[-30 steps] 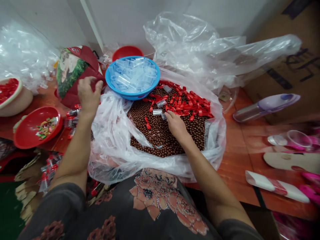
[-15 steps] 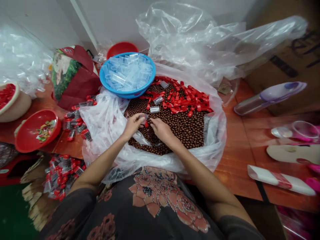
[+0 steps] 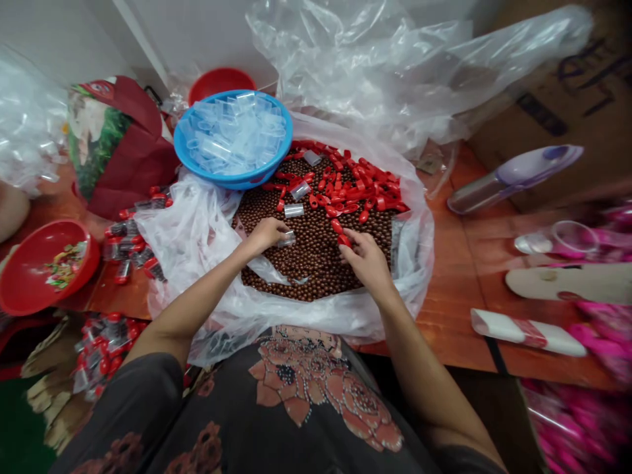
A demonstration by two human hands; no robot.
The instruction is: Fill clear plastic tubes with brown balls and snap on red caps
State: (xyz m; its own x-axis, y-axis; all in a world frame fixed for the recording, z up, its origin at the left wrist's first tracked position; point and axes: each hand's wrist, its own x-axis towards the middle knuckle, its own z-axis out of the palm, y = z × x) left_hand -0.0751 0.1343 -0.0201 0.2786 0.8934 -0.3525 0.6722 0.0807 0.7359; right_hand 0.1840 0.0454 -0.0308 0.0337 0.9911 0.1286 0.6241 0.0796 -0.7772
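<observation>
My left hand [image 3: 266,236] is closed on a small clear plastic tube [image 3: 287,238] above a bed of brown chocolate balls [image 3: 316,263]. To its right, my right hand [image 3: 368,263] pinches a red spoon-shaped cap [image 3: 338,228] by its near end, low over the balls. The balls lie in a large opened white plastic bag [image 3: 197,237]. Many more red caps [image 3: 355,187] are heaped at the far side of the balls. A few loose clear tubes [image 3: 294,210] rest on the balls just beyond my left hand.
A blue basin [image 3: 232,180] full of clear tubes stands at the bag's far left edge. Filled red-capped tubes [image 3: 123,243] lie left of the bag, with a red bowl [image 3: 29,289] of wrapped pieces beyond. A purple-white handheld device [image 3: 513,178] lies on the right.
My left hand has come from the far left to the balls and now holds a tube. My right hand, earlier by the loose tubes, has shifted right and taken a red cap.
</observation>
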